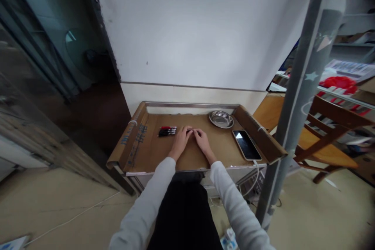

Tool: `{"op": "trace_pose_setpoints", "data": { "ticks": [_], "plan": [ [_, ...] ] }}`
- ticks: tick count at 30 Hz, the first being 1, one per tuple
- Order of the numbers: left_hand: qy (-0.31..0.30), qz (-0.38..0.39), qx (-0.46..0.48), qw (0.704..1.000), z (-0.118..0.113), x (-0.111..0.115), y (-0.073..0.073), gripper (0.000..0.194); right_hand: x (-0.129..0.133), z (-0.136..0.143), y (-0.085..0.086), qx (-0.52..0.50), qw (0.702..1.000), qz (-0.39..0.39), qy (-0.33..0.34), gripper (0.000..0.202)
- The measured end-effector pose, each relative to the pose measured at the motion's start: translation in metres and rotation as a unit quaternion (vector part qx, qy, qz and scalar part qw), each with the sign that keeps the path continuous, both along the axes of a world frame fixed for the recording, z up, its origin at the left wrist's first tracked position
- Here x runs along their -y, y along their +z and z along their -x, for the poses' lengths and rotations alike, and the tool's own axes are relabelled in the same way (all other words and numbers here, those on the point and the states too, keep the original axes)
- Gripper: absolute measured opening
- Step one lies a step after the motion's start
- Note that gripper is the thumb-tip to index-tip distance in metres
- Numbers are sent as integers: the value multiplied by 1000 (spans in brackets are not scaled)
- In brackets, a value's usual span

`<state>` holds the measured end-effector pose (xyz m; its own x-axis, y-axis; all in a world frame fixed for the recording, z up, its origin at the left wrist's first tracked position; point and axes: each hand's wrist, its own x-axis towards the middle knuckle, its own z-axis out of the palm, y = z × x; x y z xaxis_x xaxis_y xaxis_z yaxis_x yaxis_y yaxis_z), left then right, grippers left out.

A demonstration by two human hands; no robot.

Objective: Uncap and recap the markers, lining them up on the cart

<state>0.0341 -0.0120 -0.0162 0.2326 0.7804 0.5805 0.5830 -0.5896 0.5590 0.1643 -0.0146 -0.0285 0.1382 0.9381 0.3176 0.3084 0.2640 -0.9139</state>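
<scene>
My left hand and my right hand meet over the middle of the cardboard-covered table. The fingers of both are closed in a pinch, fingertips nearly touching. A small dark thing shows between them, mostly hidden by the fingers and too small to name. Just left of my left hand lies a row of several pens, side by side; the farthest is red and the others are mainly black. Beyond my right hand, toward the back, sits a shiny round metal dish.
A phone lies at the table's right, with a white cable hanging over the front edge. Raised cardboard flaps border the left and right sides. A white wall stands behind. Beside the right corner are a grey post and a wooden chair.
</scene>
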Motion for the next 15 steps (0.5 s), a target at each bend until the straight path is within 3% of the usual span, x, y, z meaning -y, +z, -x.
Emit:
{"op": "trace_pose_setpoints", "data": {
  "ticks": [3, 5, 10, 15],
  "plan": [
    [28, -11, 153, 988, -5, -13, -1, 32, -9, -4, 3, -243, 965, 65, 72, 26],
    [19, -2, 210, 978, -6, -17, -1, 32, -12, -5, 4, -339, 931, 94, 97, 26],
    [-75, 22, 160, 984, -6, -14, -1, 33, -14, -3, 5, -381, 914, 101, 93, 15],
    [-32, 33, 213, 976, -5, -15, 0, 27, -15, -4, 6, -380, 912, 114, 107, 16]
  ]
}}
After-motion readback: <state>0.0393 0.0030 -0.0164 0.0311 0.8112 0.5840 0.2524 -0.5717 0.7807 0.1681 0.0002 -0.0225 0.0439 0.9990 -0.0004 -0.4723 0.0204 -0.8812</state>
